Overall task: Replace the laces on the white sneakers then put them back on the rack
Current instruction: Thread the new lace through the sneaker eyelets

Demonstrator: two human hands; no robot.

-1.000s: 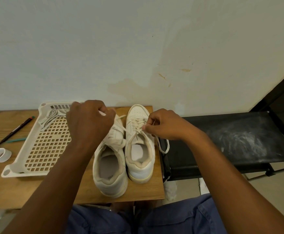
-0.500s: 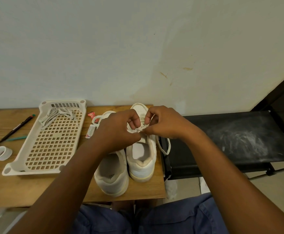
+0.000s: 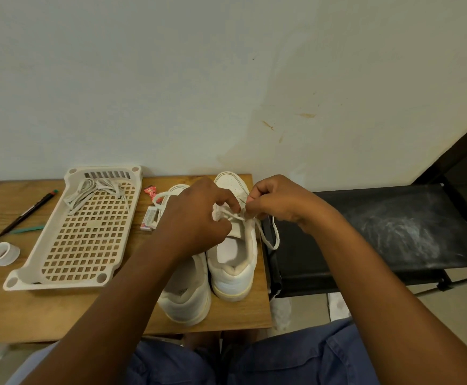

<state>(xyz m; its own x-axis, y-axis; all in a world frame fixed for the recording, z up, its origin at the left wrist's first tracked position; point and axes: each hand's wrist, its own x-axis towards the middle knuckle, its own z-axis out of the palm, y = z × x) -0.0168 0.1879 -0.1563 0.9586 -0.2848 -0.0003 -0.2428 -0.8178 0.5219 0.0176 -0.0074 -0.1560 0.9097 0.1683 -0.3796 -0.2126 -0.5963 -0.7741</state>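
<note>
Two white sneakers stand side by side on the wooden table [image 3: 32, 315], heels toward me. My left hand [image 3: 196, 218] and my right hand [image 3: 276, 201] meet over the right sneaker [image 3: 233, 259], each pinching its white lace [image 3: 268, 237] near the tongue; a loop of the lace hangs off the shoe's right side. My left forearm covers the front of the left sneaker [image 3: 187, 295]. A bundle of loose white laces [image 3: 96, 190] lies at the far end of the white perforated rack [image 3: 87, 234] on the left.
A black marker [image 3: 29, 212], a green pen [image 3: 28, 230], a white tape roll [image 3: 3, 254] and small wrappers [image 3: 150, 215] lie on the table. A dusty black shelf [image 3: 393, 232] stands at the right, against the wall.
My left hand moved right from the left sneaker to the right sneaker's lace, joining my right hand there. The rack and its laces are uncovered now.
</note>
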